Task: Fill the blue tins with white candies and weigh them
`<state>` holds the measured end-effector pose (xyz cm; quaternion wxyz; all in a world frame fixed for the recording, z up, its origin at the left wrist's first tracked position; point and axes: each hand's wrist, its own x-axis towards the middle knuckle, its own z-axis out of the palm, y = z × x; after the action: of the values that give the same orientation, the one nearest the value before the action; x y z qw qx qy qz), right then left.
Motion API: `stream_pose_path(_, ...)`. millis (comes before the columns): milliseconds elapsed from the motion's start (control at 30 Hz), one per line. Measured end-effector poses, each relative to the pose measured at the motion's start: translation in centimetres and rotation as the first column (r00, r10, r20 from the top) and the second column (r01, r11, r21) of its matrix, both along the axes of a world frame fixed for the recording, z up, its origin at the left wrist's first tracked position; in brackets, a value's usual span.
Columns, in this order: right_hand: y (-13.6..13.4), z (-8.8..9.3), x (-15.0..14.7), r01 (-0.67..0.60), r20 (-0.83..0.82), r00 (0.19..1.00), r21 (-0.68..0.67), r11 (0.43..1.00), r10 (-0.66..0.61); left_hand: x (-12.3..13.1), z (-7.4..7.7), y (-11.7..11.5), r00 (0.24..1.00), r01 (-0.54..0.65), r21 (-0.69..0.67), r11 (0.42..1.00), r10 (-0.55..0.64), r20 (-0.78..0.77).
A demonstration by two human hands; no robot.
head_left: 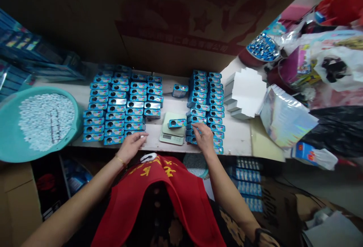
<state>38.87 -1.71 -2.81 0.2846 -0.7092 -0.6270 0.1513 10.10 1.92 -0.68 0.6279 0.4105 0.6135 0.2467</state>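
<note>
Head view: left hand (131, 148) with fingertips pinched narrow, a small white piece (142, 137) held between them, near the table's (238, 136) front edge. Right hand (203, 137) is bent over the right-hand boxes (216, 107), fingers drawn close; whether one is gripped cannot be told. Between the hands, one blue box (177, 123) is laid on a small scale (171, 138); a single box (180, 90) is set behind it. Beyond the left hand, left-hand boxes (115, 116) are lined up in four columns. Farther left, white pieces (42, 120) are heaped in a green basin (76, 126). White cartons (247, 92) are stacked right of the right-hand boxes.
</note>
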Motion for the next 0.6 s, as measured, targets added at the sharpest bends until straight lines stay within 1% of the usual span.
stream_pose_path(33, -0.2, 0.0, 0.0, -0.004, -0.005, 1.000, 0.002, 1.000, 0.004, 1.0, 0.0, 0.6, 0.992, 0.111, 0.079, 0.991, -0.106, -0.066)
stream_pose_path(67, -0.4, 0.1, -0.1, -0.010, -0.012, 1.000, 0.004, 1.000, 0.010, 2.2, -0.1, 1.3, 0.971, 0.221, 0.169, 0.960, -0.201, -0.130)
stream_pose_path(100, -0.6, 0.1, -0.1, -0.017, -0.018, 1.000, 0.005, 1.000, 0.017, 3.4, -0.2, 2.0, 0.938, 0.330, 0.259, 0.908, -0.285, -0.196)
stream_pose_path(133, -0.8, 0.1, -0.2, -0.023, -0.022, 0.999, 0.004, 1.000, 0.024, 4.7, -0.3, 2.7, 0.905, 0.413, 0.342, 0.844, -0.338, -0.257)
stream_pose_path(167, -1.1, 0.1, -0.2, -0.029, -0.024, 0.999, 0.002, 1.000, 0.029, 6.1, -0.5, 3.3, 0.879, 0.470, 0.405, 0.784, -0.373, -0.298)
stream_pose_path(200, -1.4, 0.1, -0.3, -0.033, -0.027, 0.999, 0.000, 0.999, 0.033, 7.3, -0.7, 3.8, 0.865, 0.497, 0.430, 0.754, -0.393, -0.311)
stream_pose_path(267, -1.9, 0.0, -0.3, -0.031, -0.029, 0.999, -0.004, 1.000, 0.031, 9.2, -1.2, 4.5, 0.854, 0.518, 0.447, 0.729, -0.414, -0.315)
stream_pose_path(333, -2.4, -0.2, -0.2, -0.023, -0.025, 0.999, -0.017, 1.000, 0.022, 9.9, -1.7, 4.8, 0.857, 0.513, 0.444, 0.734, -0.412, -0.308)
stream_pose_path(367, -2.6, -0.3, -0.1, -0.016, -0.016, 1.000, -0.025, 1.000, 0.016, 9.5, -1.8, 4.8, 0.864, 0.501, 0.445, 0.743, -0.398, -0.309)
stream_pose_path(400, -2.7, -0.3, 0.0, -0.013, -0.004, 1.000, -0.031, 0.999, 0.013, 8.7, -2.0, 4.8, 0.874, 0.481, 0.445, 0.755, -0.373, -0.312)
stream_pose_path(433, -2.8, -0.3, 0.1, -0.016, 0.007, 1.000, -0.033, 0.999, 0.016, 7.4, -2.0, 4.9, 0.886, 0.454, 0.447, 0.771, -0.335, -0.321)
stream_pose_path(500, -3.0, -0.4, 0.3, -0.041, 0.007, 0.999, -0.022, 0.999, 0.041, 3.3, -2.0, 5.0, 0.913, 0.350, 0.459, 0.817, -0.189, -0.362)
stream_pose_path(533, -3.1, -0.5, 0.3, -0.062, -0.001, 0.998, -0.009, 0.998, 0.062, 0.5, -1.9, 5.1, 0.915, 0.273, 0.472, 0.838, -0.075, -0.395)
stream_pose_path(567, -3.3, -0.6, 0.3, -0.087, -0.016, 0.996, 0.004, 0.996, 0.087, -2.5, -1.8, 5.2, 0.896, 0.162, 0.493, 0.855, 0.081, -0.436)
stream_pose_path(600, -3.3, -0.8, 0.3, -0.106, -0.026, 0.994, 0.017, 0.994, 0.107, -5.8, -1.7, 5.4, 0.840, 0.061, 0.512, 0.857, 0.233, -0.489)
